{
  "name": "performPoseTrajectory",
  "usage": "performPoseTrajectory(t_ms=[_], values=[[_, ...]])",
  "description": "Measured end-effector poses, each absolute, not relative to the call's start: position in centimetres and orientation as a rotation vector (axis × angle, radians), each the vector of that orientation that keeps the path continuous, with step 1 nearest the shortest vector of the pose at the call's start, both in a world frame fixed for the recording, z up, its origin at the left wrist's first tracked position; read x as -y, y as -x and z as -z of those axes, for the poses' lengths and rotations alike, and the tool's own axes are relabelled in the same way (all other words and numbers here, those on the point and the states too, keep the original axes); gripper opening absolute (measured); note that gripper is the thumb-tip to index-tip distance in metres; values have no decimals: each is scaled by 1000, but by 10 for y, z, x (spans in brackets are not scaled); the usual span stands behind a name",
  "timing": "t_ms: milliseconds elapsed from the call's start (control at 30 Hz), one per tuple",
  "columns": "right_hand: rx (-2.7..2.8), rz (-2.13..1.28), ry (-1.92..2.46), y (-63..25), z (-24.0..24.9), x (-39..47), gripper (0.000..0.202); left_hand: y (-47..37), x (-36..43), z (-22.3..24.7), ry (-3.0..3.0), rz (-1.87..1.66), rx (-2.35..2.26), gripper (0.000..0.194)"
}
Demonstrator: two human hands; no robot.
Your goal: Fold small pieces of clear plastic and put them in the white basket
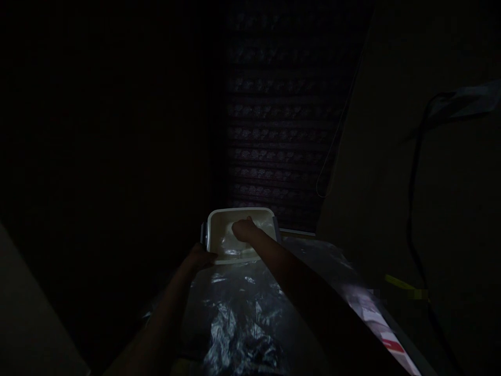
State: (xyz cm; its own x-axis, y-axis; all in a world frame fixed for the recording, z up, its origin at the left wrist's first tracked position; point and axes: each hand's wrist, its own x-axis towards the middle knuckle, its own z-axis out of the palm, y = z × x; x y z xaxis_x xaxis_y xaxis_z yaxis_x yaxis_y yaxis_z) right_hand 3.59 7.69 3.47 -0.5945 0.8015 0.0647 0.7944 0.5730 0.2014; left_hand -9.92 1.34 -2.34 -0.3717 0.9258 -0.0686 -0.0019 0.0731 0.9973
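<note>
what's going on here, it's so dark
In dim light, a person is handling a pale tub with both hands. The left grip is at its near left corner, while the right grip is curled inside it. Something in the tub gleams, though it is too dark to tell what. Crinkled clear plastic lies on the near side of the tub, and a patterned blind or curtain hangs beyond.

The left arm (168, 303) and the right arm (289, 266) reach forward; the right hand (243, 230) is curled, farther than the left hand (201, 257).
</note>
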Motion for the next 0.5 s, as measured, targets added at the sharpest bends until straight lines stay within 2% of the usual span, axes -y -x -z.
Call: performPoseTrajectory(t_ms=[167,500], values=[[-2751,-252,-1377,-18,-22,-94,25,100,-10,16,-906,-1264,-1361,29],[-2782,-187,-1442,-10,-5,-102,23,100,-10,18,-902,-1291,-1360,27]])
